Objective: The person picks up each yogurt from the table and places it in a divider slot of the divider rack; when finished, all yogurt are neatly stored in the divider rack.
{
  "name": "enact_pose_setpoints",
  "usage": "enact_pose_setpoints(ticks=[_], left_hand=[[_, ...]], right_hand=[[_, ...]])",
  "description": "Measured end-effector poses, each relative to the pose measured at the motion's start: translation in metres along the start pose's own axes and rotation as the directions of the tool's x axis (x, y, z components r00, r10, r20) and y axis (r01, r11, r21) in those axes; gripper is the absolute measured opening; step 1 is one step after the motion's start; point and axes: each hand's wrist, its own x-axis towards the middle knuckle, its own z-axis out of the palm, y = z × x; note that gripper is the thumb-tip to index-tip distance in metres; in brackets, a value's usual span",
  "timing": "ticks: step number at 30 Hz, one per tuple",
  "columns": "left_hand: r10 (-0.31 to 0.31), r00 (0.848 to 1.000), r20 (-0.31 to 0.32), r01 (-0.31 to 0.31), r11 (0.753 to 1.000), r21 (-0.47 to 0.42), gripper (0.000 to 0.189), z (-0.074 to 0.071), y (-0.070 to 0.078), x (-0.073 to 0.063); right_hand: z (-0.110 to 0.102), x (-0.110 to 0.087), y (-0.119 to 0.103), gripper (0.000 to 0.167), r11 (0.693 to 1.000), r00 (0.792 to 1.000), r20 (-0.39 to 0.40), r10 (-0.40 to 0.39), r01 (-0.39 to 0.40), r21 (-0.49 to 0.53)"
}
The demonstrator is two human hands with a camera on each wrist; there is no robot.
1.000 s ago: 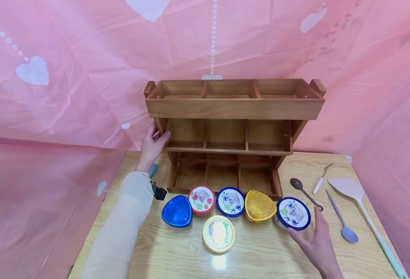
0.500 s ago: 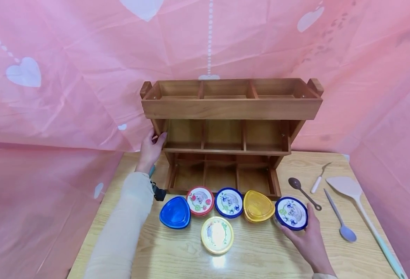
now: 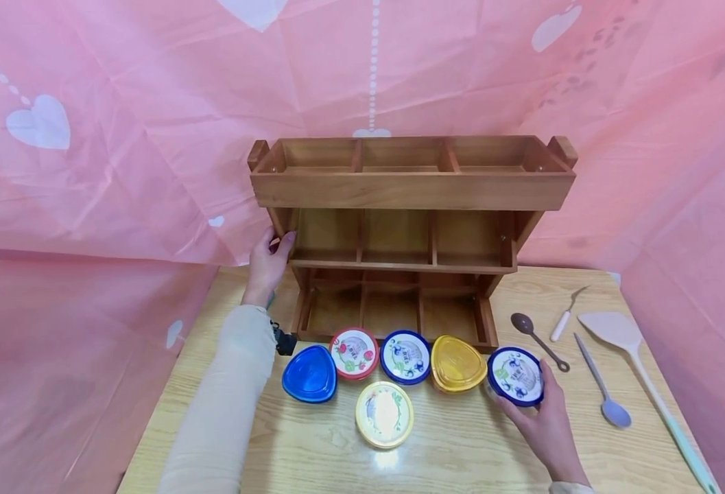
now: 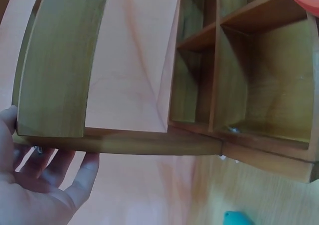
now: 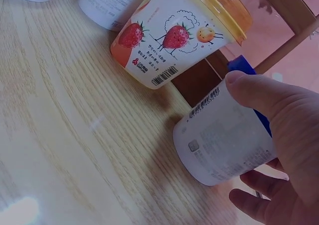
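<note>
A three-tier wooden shelf rack [image 3: 411, 191] with divided compartments stands at the back of the table. My left hand [image 3: 267, 266] grips its left side at the middle tier; in the left wrist view the thumb and fingers of the left hand [image 4: 42, 185] lie around the rack's edge. Right of the row of tubs, my right hand [image 3: 544, 425] holds a white yogurt tub with a dark blue lid [image 3: 515, 376]. In the right wrist view the thumb presses near the lid of that tub [image 5: 219, 135], which is upright on the table.
Beside it stand a yellow-lidded tub [image 3: 457, 363], another blue-lidded tub [image 3: 405, 357], a red-lidded tub [image 3: 354, 353] and a blue triangular-lidded tub [image 3: 310, 374]. A pale yellow-lidded tub [image 3: 384, 415] is in front. A brown spoon [image 3: 523, 324], purple spoon [image 3: 615, 413] and spatula [image 3: 612, 329] lie right.
My right hand has moved in from the right and closed around the blue-lidded yogurt tub, which shows little movement. The left hand stays on the rack's side.
</note>
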Motion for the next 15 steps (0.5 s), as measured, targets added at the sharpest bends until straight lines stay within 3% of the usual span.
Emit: enact_pose_setpoints(ticks=[7, 15], left_hand=[[0.02, 1.0, 0.004, -0.02, 1.0, 0.023, 0.044, -0.002, -0.001, 0.0], [-0.008, 1.0, 0.019, 0.007, 0.999, 0.038, 0.046, -0.001, 0.003, 0.0]], right_hand=[[-0.003, -0.007, 0.0, 0.116, 0.999, 0.999, -0.013, 0.041, -0.041, -0.015], [-0.025, -0.013, -0.013, 0.111, 0.999, 0.992, -0.122, -0.03, 0.028, -0.015]])
